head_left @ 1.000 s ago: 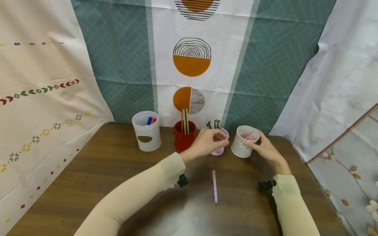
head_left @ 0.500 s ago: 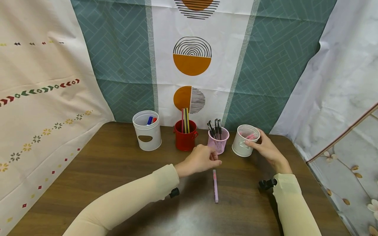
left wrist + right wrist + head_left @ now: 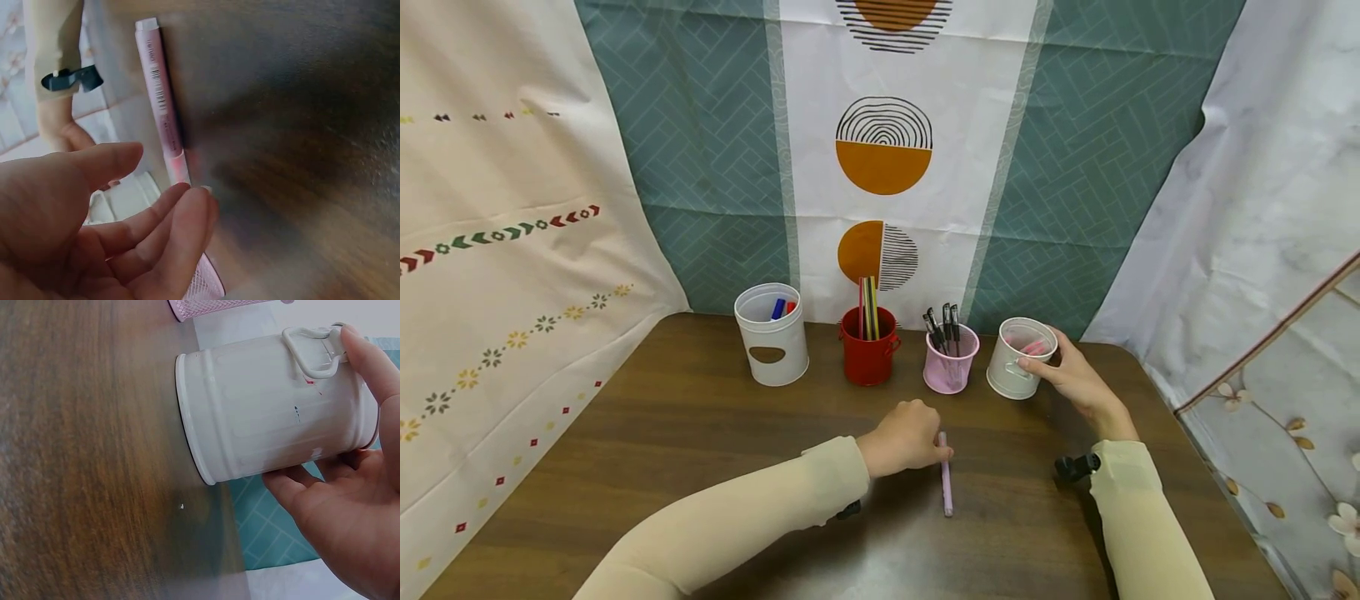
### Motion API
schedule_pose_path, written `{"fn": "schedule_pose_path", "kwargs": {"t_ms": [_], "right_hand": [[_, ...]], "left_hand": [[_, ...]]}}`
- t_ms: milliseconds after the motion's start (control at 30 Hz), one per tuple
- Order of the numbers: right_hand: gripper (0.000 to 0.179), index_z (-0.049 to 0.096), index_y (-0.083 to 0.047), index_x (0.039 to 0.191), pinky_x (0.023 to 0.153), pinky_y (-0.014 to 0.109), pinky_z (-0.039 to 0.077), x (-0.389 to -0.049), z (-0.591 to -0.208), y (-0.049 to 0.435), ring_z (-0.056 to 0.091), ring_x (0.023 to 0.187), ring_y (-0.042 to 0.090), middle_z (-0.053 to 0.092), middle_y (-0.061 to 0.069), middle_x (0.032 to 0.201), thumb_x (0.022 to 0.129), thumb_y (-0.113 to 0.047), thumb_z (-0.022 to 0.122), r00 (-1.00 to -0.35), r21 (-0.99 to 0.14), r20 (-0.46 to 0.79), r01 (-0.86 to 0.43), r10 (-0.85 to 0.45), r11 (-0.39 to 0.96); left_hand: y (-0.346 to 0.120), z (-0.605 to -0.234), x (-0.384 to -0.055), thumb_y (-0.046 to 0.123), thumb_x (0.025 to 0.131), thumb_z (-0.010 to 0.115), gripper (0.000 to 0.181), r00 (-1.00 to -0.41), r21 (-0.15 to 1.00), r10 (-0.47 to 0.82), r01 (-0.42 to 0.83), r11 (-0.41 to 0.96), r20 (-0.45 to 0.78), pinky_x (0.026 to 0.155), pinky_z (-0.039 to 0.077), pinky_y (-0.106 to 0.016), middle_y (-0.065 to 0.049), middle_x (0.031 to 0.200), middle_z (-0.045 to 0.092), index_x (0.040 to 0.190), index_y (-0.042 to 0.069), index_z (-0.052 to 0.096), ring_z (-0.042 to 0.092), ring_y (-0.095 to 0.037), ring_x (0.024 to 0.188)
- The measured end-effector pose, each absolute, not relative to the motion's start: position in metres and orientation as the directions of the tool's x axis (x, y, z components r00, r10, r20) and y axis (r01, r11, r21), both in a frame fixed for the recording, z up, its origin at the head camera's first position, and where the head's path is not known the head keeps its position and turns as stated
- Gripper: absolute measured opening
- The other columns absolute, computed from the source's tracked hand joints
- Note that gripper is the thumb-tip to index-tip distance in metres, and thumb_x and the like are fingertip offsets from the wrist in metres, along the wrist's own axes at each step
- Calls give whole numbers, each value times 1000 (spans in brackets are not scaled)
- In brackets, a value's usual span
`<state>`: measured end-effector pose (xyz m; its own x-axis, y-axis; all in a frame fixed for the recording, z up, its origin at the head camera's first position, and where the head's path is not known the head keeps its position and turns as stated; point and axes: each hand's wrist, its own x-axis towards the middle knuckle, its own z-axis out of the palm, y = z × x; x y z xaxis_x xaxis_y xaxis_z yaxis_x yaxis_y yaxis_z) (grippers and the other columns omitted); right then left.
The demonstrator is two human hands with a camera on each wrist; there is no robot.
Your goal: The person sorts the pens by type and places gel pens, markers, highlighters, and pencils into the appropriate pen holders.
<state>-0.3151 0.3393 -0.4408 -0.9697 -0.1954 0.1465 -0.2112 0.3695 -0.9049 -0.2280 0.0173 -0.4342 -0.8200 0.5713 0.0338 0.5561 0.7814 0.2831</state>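
Observation:
A pink marker pen (image 3: 947, 492) lies on the brown table, with its barcode and capped end visible in the left wrist view. My left hand (image 3: 904, 439) is at the pen's far end. In the left wrist view its fingertips are by the pen cap (image 3: 178, 169), while the thumb stands apart from them; whether they touch the cap I cannot tell. My right hand (image 3: 1078, 387) grips the small white pail (image 3: 1011, 381) by its rim and side, thumb near the wire handle (image 3: 306, 362). Pink pens (image 3: 1037, 347) show inside that pail.
Left of the white pail stands a pink mesh cup (image 3: 945, 377) of black pens. Farther left are a red pail (image 3: 867, 364) with striped sticks and a larger white bucket (image 3: 777, 367) with blue and red markers. Cloth hangs behind and at both sides.
My left hand has come away from the pink mesh cup, down and toward me, to the pen's far end. My right hand still holds the white pail in place.

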Motion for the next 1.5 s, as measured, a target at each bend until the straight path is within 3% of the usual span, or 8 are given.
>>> {"fn": "schedule_pose_path", "kwargs": {"t_ms": [267, 733, 1033, 1500], "right_hand": [[81, 30, -8, 164, 102, 16, 41, -313, -438, 340, 47, 137, 26, 49, 20, 154, 100, -23, 77, -973, -910, 125, -191, -196, 367], [79, 30, -4, 163, 101, 15, 41, -316, -440, 338, 50, 130, 23, 50, 23, 151, 100, -19, 76, -968, -903, 154, -218, -196, 371], [80, 28, -5, 164, 101, 14, 41, -315, -442, 341, 47, 132, 24, 46, 22, 153, 101, -20, 75, -969, -914, 137, -204, -208, 352], [80, 29, -4, 163, 100, 13, 42, -318, -444, 340, 51, 127, 17, 48, 22, 151, 101, -21, 76, -968, -911, 141, -210, -208, 355]], "left_hand": [[30, -428, -217, 34, 87, 86, 35, -837, 220, 547, 534, 816, 0, 55, 51, -28, 4, 68, 61, 61, 18, 68, 60, -14, 67], [35, -432, -225, 24, 83, 89, 31, -851, 167, 524, 518, 839, 4, 56, 56, -29, 2, 72, 61, 67, 15, 64, 64, -16, 69], [30, -429, -231, 23, 87, 86, 32, -852, 224, 523, 505, 833, -25, 49, 45, -23, 3, 64, 55, 66, 14, 63, 50, -11, 60], [14, -425, -250, 19, 95, 79, 21, -842, 468, 538, 489, 737, 32, 58, 44, -22, 10, 64, 61, 74, 17, 76, 54, -9, 64]]}}
